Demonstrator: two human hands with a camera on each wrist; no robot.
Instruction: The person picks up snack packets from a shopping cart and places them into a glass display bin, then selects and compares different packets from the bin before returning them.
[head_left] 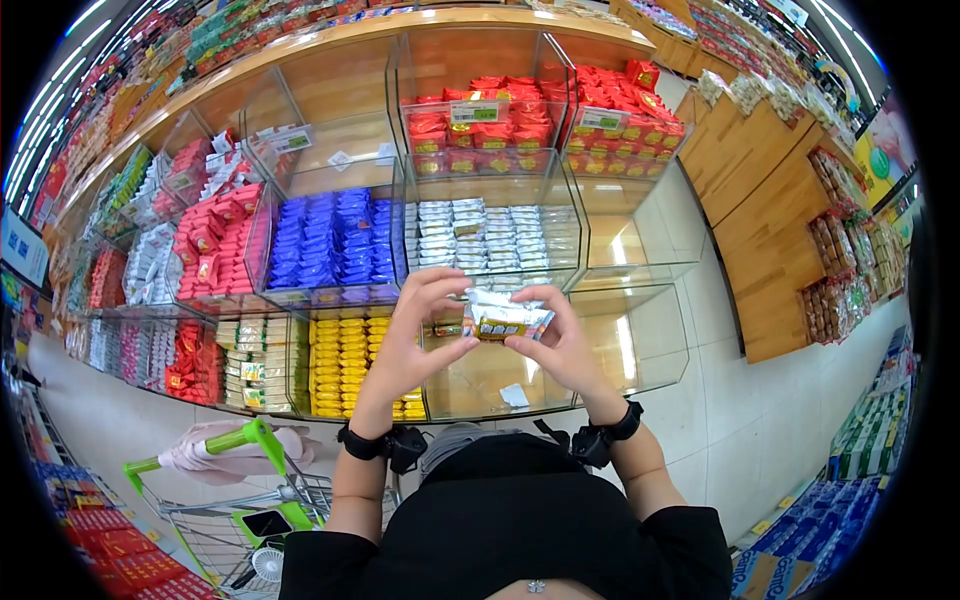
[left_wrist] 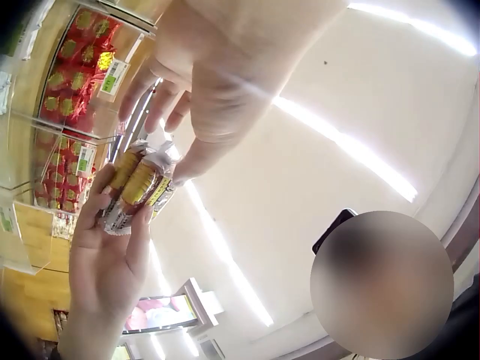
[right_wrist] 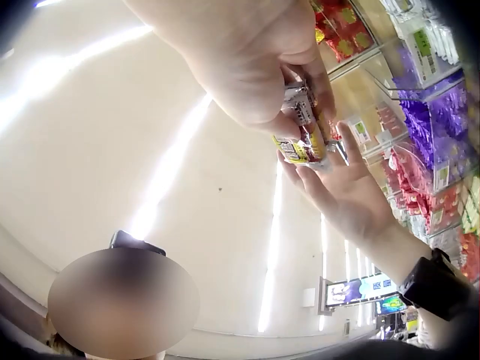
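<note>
**Packet bundle held end to end between both hands**

A small bundle of packets (head_left: 507,318), silver with yellow print, is held just below the centre of the head view, in front of the clear display bins (head_left: 640,340). Its long axis is laid almost level across the frame, one end pointing to the frame's left and the other to the right and slightly down. No gap is seen between thing and fingers: the left end is pinched by the left hand (head_left: 418,335), thumb beneath and curled fingers above, and the right end is pinched by the right hand (head_left: 562,348), its fingertips closed over the wrapper. Neither hand is nearer; the bundle is shared evenly.

In the left wrist view the bundle (left_wrist: 139,187) is seen at middle left, slanting up to the right. In the right wrist view it (right_wrist: 304,142) is seen at upper right, nearly upright. A green-handled trolley (head_left: 215,445) is seen at lower left.
</note>
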